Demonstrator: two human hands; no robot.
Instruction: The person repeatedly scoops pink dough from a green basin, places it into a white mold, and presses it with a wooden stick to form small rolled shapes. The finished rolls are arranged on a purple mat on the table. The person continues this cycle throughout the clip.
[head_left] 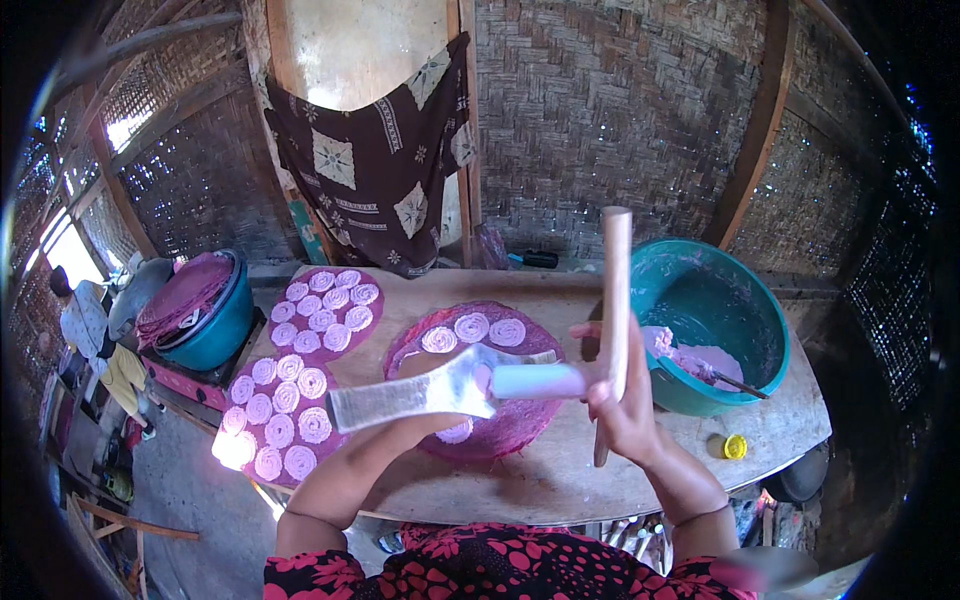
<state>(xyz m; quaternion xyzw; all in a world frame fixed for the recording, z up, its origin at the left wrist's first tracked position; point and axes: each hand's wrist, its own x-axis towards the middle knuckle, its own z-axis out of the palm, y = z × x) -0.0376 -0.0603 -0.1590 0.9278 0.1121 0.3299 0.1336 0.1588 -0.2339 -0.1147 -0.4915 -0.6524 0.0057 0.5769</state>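
Observation:
Both my hands hold a screw-type hand press [400, 398] with flat metal arms, a pale cylindrical part and a long wooden crossbar [616, 270]. My right hand [630, 415] is wrapped round the crossbar, which stands nearly upright in view. Behind the metal arms, my left hand [432, 425] grips the press; most of its fingers are hidden. Beneath lies a round magenta mat [515, 425] bearing several pale pink coils of extruded dough [472, 327]. Farther left, two more magenta mats carry rows of similar coils [287, 395].
A big green basin [775, 330] at the right holds pink dough [710, 362] and a stick-handled tool [740, 385]. A small yellow container [735, 447] sits in front of it. Left of the wooden table [450, 490], stacked mats [190, 290] top a blue tub [225, 335]. Another person [95, 330] stands far left.

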